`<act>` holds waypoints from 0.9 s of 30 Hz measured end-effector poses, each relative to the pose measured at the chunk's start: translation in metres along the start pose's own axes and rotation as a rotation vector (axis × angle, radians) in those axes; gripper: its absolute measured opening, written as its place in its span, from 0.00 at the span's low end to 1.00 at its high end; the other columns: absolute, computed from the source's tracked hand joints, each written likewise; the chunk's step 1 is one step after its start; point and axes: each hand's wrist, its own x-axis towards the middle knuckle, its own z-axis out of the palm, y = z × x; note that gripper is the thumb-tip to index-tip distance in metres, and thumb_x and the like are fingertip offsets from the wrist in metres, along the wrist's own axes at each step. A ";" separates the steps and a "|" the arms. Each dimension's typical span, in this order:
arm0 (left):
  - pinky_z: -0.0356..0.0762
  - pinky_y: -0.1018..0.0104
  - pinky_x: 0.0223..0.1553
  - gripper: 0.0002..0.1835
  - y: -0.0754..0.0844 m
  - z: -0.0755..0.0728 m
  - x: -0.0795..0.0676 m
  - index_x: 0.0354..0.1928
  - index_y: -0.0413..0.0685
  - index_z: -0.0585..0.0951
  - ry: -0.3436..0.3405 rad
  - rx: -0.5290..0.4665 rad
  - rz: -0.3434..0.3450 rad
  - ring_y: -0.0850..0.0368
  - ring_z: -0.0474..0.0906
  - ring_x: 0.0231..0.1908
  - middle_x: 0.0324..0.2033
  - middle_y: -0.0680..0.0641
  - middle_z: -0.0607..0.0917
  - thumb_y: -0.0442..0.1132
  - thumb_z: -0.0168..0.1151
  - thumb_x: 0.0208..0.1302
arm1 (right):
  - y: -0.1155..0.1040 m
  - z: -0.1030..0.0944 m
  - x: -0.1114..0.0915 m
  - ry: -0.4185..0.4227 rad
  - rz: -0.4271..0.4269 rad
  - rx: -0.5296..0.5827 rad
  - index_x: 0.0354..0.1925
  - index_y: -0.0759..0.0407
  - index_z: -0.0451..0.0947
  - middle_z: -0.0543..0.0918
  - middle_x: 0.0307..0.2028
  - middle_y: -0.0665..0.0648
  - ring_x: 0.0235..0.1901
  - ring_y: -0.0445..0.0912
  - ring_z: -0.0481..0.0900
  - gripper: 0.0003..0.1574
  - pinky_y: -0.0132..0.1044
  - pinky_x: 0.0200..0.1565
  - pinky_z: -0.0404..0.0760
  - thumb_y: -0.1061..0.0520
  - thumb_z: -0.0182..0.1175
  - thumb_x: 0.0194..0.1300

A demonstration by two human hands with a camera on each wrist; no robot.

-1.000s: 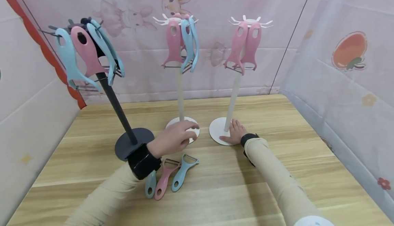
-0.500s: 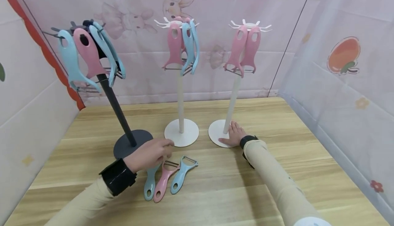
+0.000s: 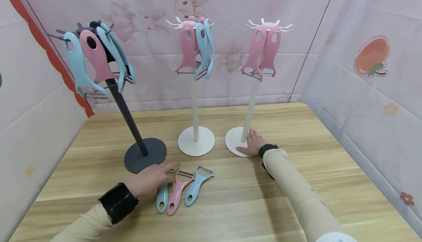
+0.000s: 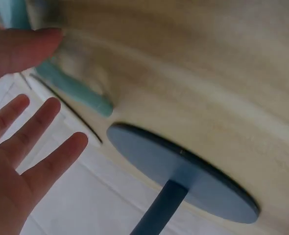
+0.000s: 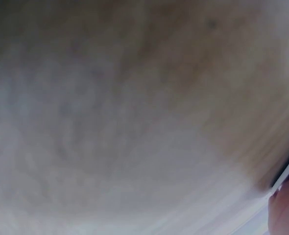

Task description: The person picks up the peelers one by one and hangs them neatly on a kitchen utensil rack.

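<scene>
My left hand (image 3: 150, 179) reaches over the upper end of a blue-green peeler (image 3: 162, 198) lying on the table. In the left wrist view its thumb and fingers (image 4: 51, 164) are spread, with the blue-green peeler's end (image 4: 78, 93) beyond them. I cannot tell whether they touch it. Beside that peeler lie a pink peeler (image 3: 176, 195) and a light blue peeler (image 3: 195, 187). My right hand (image 3: 253, 145) rests flat on the round base of the right white stand (image 3: 232, 139); two pink peelers (image 3: 255, 49) hang from its hooks.
A dark stand (image 3: 155, 152) at the left holds several blue and pink peelers. The middle white stand (image 3: 196, 145) also bears pink and blue ones. Printed curtains (image 3: 148, 77) close off the back and sides of the wooden table (image 3: 237, 201). The right wrist view is mostly blurred.
My left hand has drawn back from the middle stand's base, moving left and down to the peelers on the table. The right hand stays on its base.
</scene>
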 end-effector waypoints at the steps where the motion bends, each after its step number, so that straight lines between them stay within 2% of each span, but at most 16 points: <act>1: 0.71 0.48 0.49 0.21 0.000 0.001 0.000 0.39 0.56 0.84 -0.006 0.015 -0.004 0.43 0.67 0.57 0.62 0.43 0.66 0.22 0.64 0.46 | 0.000 0.000 0.000 0.003 -0.001 -0.001 0.66 0.74 0.47 0.44 0.66 0.74 0.66 0.64 0.40 0.60 0.57 0.62 0.48 0.30 0.49 0.58; 7: 0.73 0.51 0.46 0.19 0.000 0.000 0.000 0.39 0.56 0.85 0.030 0.096 0.015 0.45 0.71 0.54 0.61 0.43 0.67 0.25 0.65 0.48 | 0.001 0.000 0.001 0.004 0.003 -0.001 0.66 0.75 0.46 0.44 0.66 0.74 0.66 0.64 0.40 0.60 0.57 0.62 0.48 0.30 0.49 0.58; 13: 0.72 0.50 0.48 0.15 -0.002 -0.009 -0.003 0.32 0.53 0.85 0.116 0.061 0.033 0.43 0.73 0.52 0.57 0.40 0.72 0.25 0.66 0.44 | 0.001 -0.004 -0.001 -0.011 0.008 0.004 0.66 0.75 0.45 0.43 0.67 0.74 0.66 0.64 0.40 0.61 0.56 0.63 0.47 0.29 0.49 0.58; 16: 0.71 0.51 0.49 0.12 -0.001 -0.016 -0.001 0.32 0.52 0.84 0.184 0.042 0.075 0.44 0.73 0.52 0.53 0.40 0.75 0.31 0.71 0.44 | 0.002 -0.006 -0.002 -0.009 0.007 -0.011 0.66 0.75 0.45 0.44 0.67 0.74 0.66 0.64 0.40 0.61 0.56 0.63 0.48 0.29 0.48 0.58; 19: 0.71 0.54 0.50 0.15 0.002 -0.022 0.004 0.36 0.51 0.84 0.253 0.008 0.120 0.47 0.73 0.52 0.50 0.41 0.77 0.33 0.73 0.42 | 0.002 -0.007 -0.003 -0.010 0.008 -0.017 0.66 0.75 0.45 0.44 0.66 0.74 0.66 0.64 0.41 0.60 0.55 0.63 0.48 0.30 0.49 0.58; 23: 0.72 0.56 0.50 0.16 0.008 -0.026 0.013 0.40 0.48 0.82 0.371 -0.068 0.164 0.47 0.73 0.51 0.49 0.41 0.78 0.34 0.71 0.45 | 0.003 -0.005 0.000 -0.017 0.019 0.016 0.66 0.75 0.46 0.43 0.67 0.74 0.66 0.64 0.39 0.62 0.56 0.63 0.46 0.29 0.50 0.57; 27: 0.74 0.58 0.47 0.17 0.016 -0.028 0.025 0.45 0.44 0.80 0.495 -0.174 0.187 0.50 0.75 0.49 0.47 0.42 0.79 0.36 0.68 0.51 | 0.003 0.000 0.003 -0.009 0.014 0.040 0.65 0.77 0.46 0.43 0.66 0.75 0.66 0.64 0.38 0.68 0.58 0.63 0.45 0.23 0.49 0.52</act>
